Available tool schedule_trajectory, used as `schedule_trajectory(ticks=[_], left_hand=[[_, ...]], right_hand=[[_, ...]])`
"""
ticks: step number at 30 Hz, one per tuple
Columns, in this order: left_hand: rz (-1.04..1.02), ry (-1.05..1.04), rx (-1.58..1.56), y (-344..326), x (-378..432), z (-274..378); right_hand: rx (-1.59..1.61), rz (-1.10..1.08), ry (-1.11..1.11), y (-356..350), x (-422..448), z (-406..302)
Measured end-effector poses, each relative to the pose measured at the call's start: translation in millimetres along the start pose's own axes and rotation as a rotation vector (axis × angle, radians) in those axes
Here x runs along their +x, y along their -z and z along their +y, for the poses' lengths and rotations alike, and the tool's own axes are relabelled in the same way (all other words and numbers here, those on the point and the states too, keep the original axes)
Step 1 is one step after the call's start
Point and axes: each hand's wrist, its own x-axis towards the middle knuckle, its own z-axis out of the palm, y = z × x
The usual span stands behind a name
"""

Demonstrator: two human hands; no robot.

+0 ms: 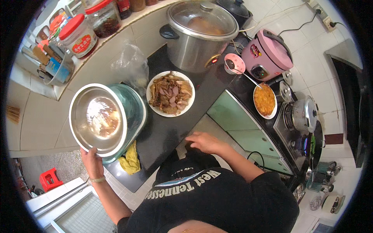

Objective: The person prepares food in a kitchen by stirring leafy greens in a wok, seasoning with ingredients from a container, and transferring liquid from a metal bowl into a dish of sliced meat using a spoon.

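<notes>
My left hand (92, 163) grips the near rim of a stainless steel bowl (75, 122), which is tilted over a green plastic basin (137, 107) and holds some wet food or liquid blurred by glare. Before my body, at the counter's edge, my right hand (204, 142) is held with its fingers partly spread and nothing seen in them. A white plate of sliced meat (172, 94) lies on the dark counter between the basin and a large steel electric pot (189, 52). Beside the basin's near side is a yellow cloth (130, 160).
To the right stand a pink rice cooker (263, 55), a small pink bowl (237, 62) with a ladle, an oval plate of orange-yellow food (264, 100), a lidded pot (304, 113) and a wok (317, 145) over a lit burner. Red-lidded jars (78, 36) line the ledge.
</notes>
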Motion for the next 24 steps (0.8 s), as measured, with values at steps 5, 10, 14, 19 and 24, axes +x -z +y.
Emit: schedule_trajectory(ticks=[5, 10, 14, 19, 24], left_hand=[[-0.172, 0.216, 0.056, -73, -42, -37], [-0.401, 0.342, 0.159, -173, -65, -112], [-0.524, 0.369, 0.149, -226, -70, -158], [-0.585, 0.353, 0.104, -257, -74, -174], [-0.522, 0.409, 0.089, -270, -82, -169]], right_hand=[[0.694, -0.115, -0.219, 21, -29, 32], [1.122, 0.039, -0.379, 48, -63, 60], [1.048, 0.386, -0.382, 56, -85, 81], [0.821, 0.503, -0.348, 70, -98, 105], [0.772, 0.560, -0.311, 74, -99, 113]])
